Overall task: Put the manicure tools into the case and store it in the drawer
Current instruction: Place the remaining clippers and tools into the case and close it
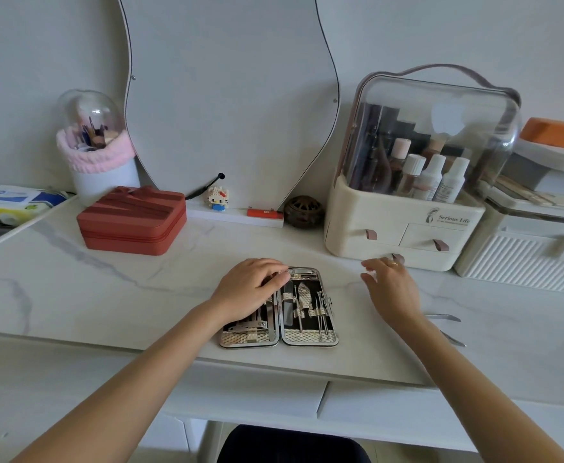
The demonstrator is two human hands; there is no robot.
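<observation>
Packing step in progress. Left hand (252, 289) rests flat, fingers relaxed, on the open manicure case (279, 309) at worktop (107, 295) centre. Right hand (390, 289) hovers, fingers spread, empty. Next: collect the loose metal tools (447, 325) lying right of it.

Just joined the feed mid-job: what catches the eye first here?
The open manicure case lies flat at the marble desk's front centre, the left hand resting on its left half. The right hand hovers open to its right, near two loose metal tools. A clear-domed cosmetics organiser stands behind.
</observation>
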